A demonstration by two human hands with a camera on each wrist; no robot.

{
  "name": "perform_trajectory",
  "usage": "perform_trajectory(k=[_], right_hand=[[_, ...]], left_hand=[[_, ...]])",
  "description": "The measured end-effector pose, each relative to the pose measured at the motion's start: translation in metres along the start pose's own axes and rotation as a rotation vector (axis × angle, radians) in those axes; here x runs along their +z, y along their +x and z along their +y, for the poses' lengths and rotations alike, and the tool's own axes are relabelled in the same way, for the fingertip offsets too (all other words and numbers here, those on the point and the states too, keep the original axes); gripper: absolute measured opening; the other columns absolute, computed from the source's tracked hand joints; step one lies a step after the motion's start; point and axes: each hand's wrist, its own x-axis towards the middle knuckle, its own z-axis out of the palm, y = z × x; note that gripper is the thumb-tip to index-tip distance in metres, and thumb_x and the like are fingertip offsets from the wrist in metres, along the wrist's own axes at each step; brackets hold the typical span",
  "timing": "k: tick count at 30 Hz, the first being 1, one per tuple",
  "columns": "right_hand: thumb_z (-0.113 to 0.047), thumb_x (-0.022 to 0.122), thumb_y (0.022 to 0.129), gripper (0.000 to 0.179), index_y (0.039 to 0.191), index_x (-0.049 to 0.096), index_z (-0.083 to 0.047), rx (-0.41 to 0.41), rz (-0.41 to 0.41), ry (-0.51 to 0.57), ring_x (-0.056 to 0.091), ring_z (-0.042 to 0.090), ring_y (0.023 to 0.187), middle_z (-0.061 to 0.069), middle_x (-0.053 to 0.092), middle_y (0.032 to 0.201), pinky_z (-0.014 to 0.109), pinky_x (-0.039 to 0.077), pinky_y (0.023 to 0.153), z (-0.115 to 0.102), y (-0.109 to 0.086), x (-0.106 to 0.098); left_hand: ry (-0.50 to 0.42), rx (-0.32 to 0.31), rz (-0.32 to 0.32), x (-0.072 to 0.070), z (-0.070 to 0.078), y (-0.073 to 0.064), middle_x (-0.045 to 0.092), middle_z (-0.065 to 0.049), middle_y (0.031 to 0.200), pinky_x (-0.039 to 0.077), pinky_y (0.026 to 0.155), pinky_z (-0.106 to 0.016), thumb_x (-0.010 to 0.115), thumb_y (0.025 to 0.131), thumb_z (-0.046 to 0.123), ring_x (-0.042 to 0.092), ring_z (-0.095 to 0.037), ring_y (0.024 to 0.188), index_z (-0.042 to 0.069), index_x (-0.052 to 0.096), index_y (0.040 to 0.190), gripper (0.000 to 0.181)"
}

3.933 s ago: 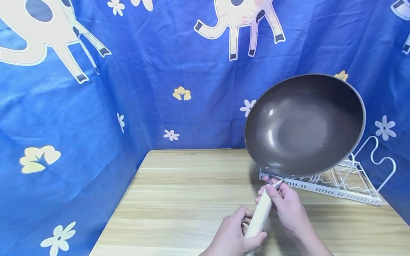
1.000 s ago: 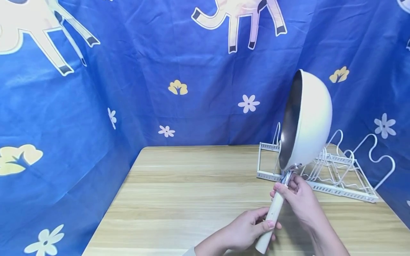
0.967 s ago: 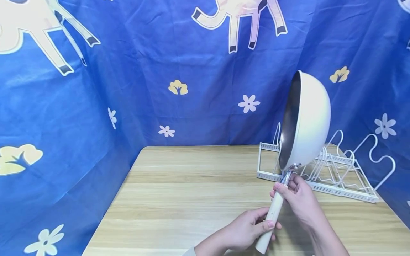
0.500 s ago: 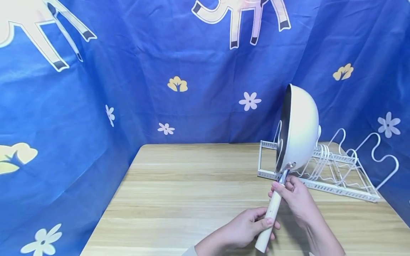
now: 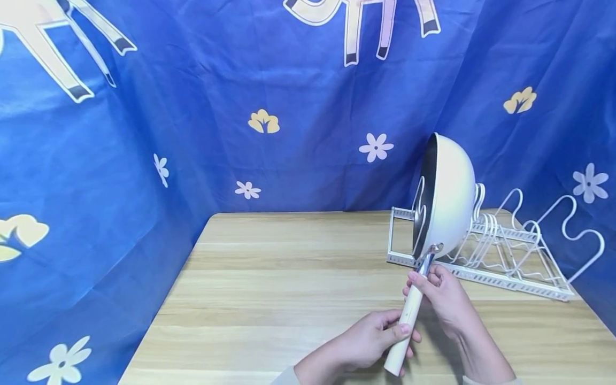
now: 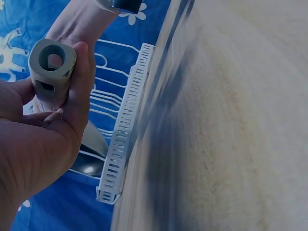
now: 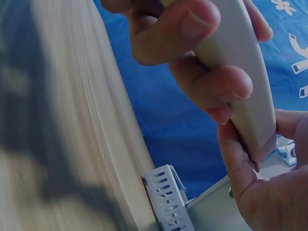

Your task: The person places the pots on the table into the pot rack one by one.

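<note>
A wok (image 5: 452,195), white outside and dark inside, stands on edge with its hollow facing left. Its lower part is among the wires of a white rack (image 5: 517,282), and a leftmost wire loop crosses in front of the dark inside. My left hand (image 5: 368,342) grips the lower half of the cream handle (image 5: 410,315). Higher up, my right hand (image 5: 449,299) pinches the handle by the metal neck. The left wrist view shows the hollow handle end (image 6: 54,96); in the right wrist view, left-hand fingers (image 7: 207,82) curl round it. Contact under the wok is hidden.
The rack has several wavy wire dividers (image 5: 577,224) to the right of the wok. A wooden table (image 5: 279,278) extends left of the rack. Blue patterned cloth (image 5: 308,133) hangs behind and along the sides.
The wok first faced me above the rack. It has turned on edge, hollow to the left, then lowered between the rack's wires. Both hands kept hold of the handle.
</note>
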Motion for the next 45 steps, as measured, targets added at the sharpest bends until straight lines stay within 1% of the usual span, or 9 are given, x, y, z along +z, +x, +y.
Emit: perform_trajectory(k=[5, 13, 17, 22, 27, 31, 34, 39, 45], right_hand=[[-0.012, 0.06, 0.111, 0.042, 0.137, 0.04, 0.014, -0.011, -0.02, -0.005, 0.078, 0.01, 0.088, -0.003, 0.073, 0.098, 0.024, 0.065, 0.089, -0.001, 0.002, -0.002], [-0.009, 0.059, 0.11, 0.043, 0.14, 0.038, 0.013, 0.01, -0.038, -0.026, 0.077, 0.009, 0.089, -0.004, 0.072, 0.101, 0.025, 0.065, 0.089, 0.001, 0.007, -0.006], [-0.009, 0.06, 0.11, 0.043, 0.14, 0.038, 0.014, 0.004, -0.057, -0.047, 0.076, 0.009, 0.089, 0.0, 0.072, 0.103, 0.026, 0.065, 0.089, 0.005, 0.008, -0.008], [-0.013, 0.059, 0.111, 0.047, 0.142, 0.037, 0.016, -0.009, -0.101, -0.053, 0.076, 0.008, 0.091, 0.004, 0.07, 0.107, 0.026, 0.065, 0.09, 0.009, 0.008, -0.009], [-0.016, 0.057, 0.113, 0.045, 0.14, 0.039, 0.014, -0.023, -0.143, -0.013, 0.076, 0.009, 0.095, 0.0, 0.069, 0.106, 0.026, 0.065, 0.092, 0.012, 0.007, -0.014], [-0.015, 0.057, 0.112, 0.043, 0.139, 0.038, 0.013, -0.036, -0.178, 0.016, 0.076, 0.01, 0.098, 0.0, 0.07, 0.108, 0.028, 0.065, 0.093, 0.014, 0.004, -0.017], [-0.015, 0.058, 0.112, 0.046, 0.141, 0.037, 0.014, -0.034, -0.184, 0.014, 0.076, 0.01, 0.1, 0.003, 0.071, 0.111, 0.029, 0.065, 0.094, 0.014, 0.004, -0.017], [-0.014, 0.056, 0.112, 0.049, 0.145, 0.034, 0.016, -0.019, -0.171, -0.026, 0.076, 0.009, 0.101, 0.004, 0.072, 0.115, 0.028, 0.064, 0.094, 0.018, 0.005, -0.015], [-0.01, 0.055, 0.112, 0.049, 0.147, 0.033, 0.017, -0.01, -0.163, -0.043, 0.076, 0.007, 0.101, 0.005, 0.073, 0.114, 0.027, 0.064, 0.095, 0.022, 0.003, -0.012]], left_hand=[[0.004, -0.009, 0.011, 0.001, 0.001, 0.002, 0.063, -0.045, 0.122, 0.066, 0.065, -0.03, 0.049, 0.116, 0.023, 0.07, -0.018, 0.084, -0.01, 0.058, 0.136, 0.04], [-0.001, -0.082, 0.033, 0.002, 0.002, 0.007, 0.069, -0.033, 0.124, 0.067, 0.069, -0.033, 0.05, 0.115, 0.023, 0.07, -0.011, 0.081, -0.007, 0.058, 0.138, 0.039], [0.099, -0.097, 0.089, 0.002, 0.001, 0.009, 0.077, -0.023, 0.122, 0.066, 0.072, -0.029, 0.057, 0.112, 0.019, 0.077, -0.017, 0.086, -0.004, 0.063, 0.137, 0.034], [0.208, -0.121, 0.16, 0.002, 0.003, 0.011, 0.082, -0.018, 0.106, 0.06, 0.075, -0.022, 0.067, 0.107, 0.019, 0.08, -0.019, 0.084, 0.002, 0.069, 0.132, 0.03], [0.229, -0.129, 0.227, 0.004, 0.006, 0.013, 0.081, -0.009, 0.1, 0.055, 0.068, -0.021, 0.078, 0.099, 0.013, 0.071, -0.009, 0.074, 0.007, 0.069, 0.13, 0.033], [0.345, -0.126, 0.277, 0.004, 0.009, 0.015, 0.082, 0.003, 0.1, 0.052, 0.062, -0.021, 0.085, 0.093, 0.012, 0.064, -0.007, 0.068, 0.011, 0.07, 0.132, 0.042], [0.441, -0.136, 0.292, 0.003, 0.011, 0.018, 0.083, 0.002, 0.1, 0.053, 0.062, -0.021, 0.087, 0.091, 0.015, 0.066, -0.006, 0.067, 0.013, 0.072, 0.134, 0.045], [0.612, -0.151, 0.313, 0.002, 0.008, 0.02, 0.085, 0.006, 0.102, 0.054, 0.076, -0.019, 0.09, 0.09, 0.023, 0.069, 0.0, 0.074, 0.019, 0.073, 0.136, 0.049], [0.696, -0.17, 0.323, 0.002, 0.003, 0.022, 0.085, 0.009, 0.104, 0.053, 0.082, -0.019, 0.089, 0.091, 0.027, 0.069, 0.002, 0.079, 0.02, 0.073, 0.136, 0.048]])
